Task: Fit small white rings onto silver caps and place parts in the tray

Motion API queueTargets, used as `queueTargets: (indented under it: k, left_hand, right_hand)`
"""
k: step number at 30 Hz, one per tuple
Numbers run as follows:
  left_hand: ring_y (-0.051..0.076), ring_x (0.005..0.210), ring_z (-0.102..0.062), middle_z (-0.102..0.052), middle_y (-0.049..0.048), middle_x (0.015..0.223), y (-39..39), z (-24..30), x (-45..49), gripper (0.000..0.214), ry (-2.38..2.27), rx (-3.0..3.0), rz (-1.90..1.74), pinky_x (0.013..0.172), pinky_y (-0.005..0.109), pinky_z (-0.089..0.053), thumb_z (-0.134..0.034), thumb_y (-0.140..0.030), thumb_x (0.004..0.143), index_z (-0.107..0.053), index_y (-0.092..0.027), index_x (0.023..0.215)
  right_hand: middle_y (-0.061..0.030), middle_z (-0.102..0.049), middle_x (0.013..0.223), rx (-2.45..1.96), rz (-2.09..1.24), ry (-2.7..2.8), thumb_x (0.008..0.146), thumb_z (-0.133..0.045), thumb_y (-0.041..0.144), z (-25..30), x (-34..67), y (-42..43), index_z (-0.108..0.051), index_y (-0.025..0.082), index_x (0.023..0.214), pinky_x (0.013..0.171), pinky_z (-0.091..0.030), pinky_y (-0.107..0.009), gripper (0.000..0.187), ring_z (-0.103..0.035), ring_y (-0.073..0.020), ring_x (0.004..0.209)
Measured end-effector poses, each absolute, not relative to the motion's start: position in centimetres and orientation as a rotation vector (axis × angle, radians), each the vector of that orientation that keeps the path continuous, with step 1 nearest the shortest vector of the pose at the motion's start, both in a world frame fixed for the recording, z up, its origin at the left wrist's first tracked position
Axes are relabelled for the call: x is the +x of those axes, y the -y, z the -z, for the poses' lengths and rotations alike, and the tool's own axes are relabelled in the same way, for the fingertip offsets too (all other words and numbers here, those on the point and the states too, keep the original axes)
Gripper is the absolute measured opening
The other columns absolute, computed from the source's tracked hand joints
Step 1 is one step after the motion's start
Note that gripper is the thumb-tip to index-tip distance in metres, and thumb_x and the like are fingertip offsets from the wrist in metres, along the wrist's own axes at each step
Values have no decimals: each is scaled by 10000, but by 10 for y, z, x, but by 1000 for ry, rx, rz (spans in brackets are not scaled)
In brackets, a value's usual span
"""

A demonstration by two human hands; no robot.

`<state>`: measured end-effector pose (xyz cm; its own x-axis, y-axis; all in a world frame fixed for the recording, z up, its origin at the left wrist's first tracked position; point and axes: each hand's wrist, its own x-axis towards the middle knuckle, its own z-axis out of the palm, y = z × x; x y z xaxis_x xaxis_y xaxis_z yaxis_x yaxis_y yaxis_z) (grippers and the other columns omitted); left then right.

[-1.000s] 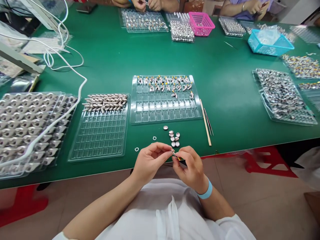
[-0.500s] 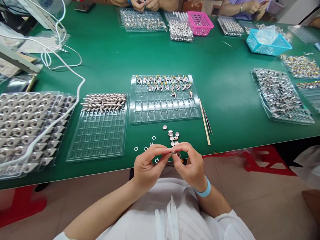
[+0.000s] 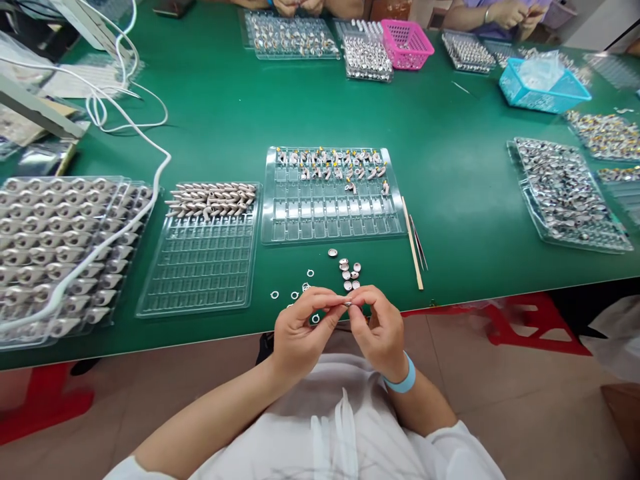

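My left hand (image 3: pixel 306 328) and my right hand (image 3: pixel 377 328) meet at the table's front edge, thumbs and forefingers pinched on one small metallic part (image 3: pixel 347 304). Fingertips hide most of this part, so its exact kind cannot be made out. Just beyond my fingers lie several small round metallic caps (image 3: pixel 346 275). To the left are several thin white rings (image 3: pixel 295 295). A clear compartment tray (image 3: pixel 320 230) sits further back, its far rows holding small beige parts with yellow tips (image 3: pixel 327 171).
A wooden stick (image 3: pixel 413 250) and tweezers (image 3: pixel 419 243) lie right of the tray. Leftward are a second tray (image 3: pixel 197 270) of beige parts, stacked trays (image 3: pixel 55 247) and a white cable (image 3: pixel 115 230). Pink (image 3: pixel 407 43) and blue baskets (image 3: pixel 543 93) stand far back, near co-workers' hands (image 3: pixel 507 13).
The view has shifted slightly. Both my hands stay pinched together on the small part, with only a slight change in finger position.
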<state>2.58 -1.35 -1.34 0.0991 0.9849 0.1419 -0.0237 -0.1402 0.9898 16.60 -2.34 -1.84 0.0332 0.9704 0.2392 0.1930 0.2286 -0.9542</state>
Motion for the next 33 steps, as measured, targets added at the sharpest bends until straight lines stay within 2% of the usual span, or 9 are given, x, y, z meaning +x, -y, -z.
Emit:
queueTargets:
  k: [3, 6, 10, 16, 26, 33]
  left_hand:
    - [186, 866, -599, -679, 78, 907, 11, 12, 23, 175, -1069, 1410, -1163, 747, 320, -498, -608, -128, 829, -667, -193, 980]
    - [179, 804, -582, -668, 67, 836, 7, 9, 19, 144, -1097, 1513, -1116, 745, 331, -478, -619, -152, 819, -676, -187, 947]
    - [173, 745, -571, -642, 51, 746, 3, 5, 18, 56, -1124, 1607, -1082, 729, 331, -461, -615, -163, 811, -669, -178, 817]
    - [169, 718, -564, -631, 45, 720, 2, 6, 21, 50, -1159, 1616, -1067, 704, 317, -470, -599, -166, 799, -630, -175, 762]
    - [163, 709, -536, -596, 34, 709, 2, 7, 19, 84, -1145, 1686, -1060, 699, 316, -443, -550, -145, 818, -581, -177, 747]
    - [169, 747, -534, -607, 49, 765, 3, 5, 16, 87, -1027, 1783, -1006, 749, 335, -434, -505, -132, 855, -575, -175, 824]
  right_hand:
    - [-28, -581, 821, -1253, -954, 1413, 852, -499, 158, 16, 172, 23, -533, 200, 811, 691, -473, -296, 67, -574, -154, 783]
    - [-25, -572, 814, -1286, -1056, 1402, 871, -494, 198, 12, 177, 21, -524, 196, 794, 656, -456, -281, 82, -559, -145, 750]
    - [-26, -571, 822, -1283, -1120, 1390, 879, -495, 221, 10, 178, 20, -523, 194, 797, 658, -453, -278, 91, -554, -142, 751]
    - [-26, -570, 831, -1290, -1105, 1377, 880, -499, 222, 13, 173, 21, -519, 193, 804, 685, -456, -282, 84, -553, -145, 772]
    - [-33, -580, 849, -1302, -1170, 1375, 888, -485, 234, 13, 175, 23, -543, 189, 832, 685, -465, -272, 92, -557, -145, 780]
    - [-29, -571, 844, -1239, -1315, 1316, 891, -485, 271, 13, 180, 23, -534, 189, 819, 660, -457, -260, 120, -530, -130, 731]
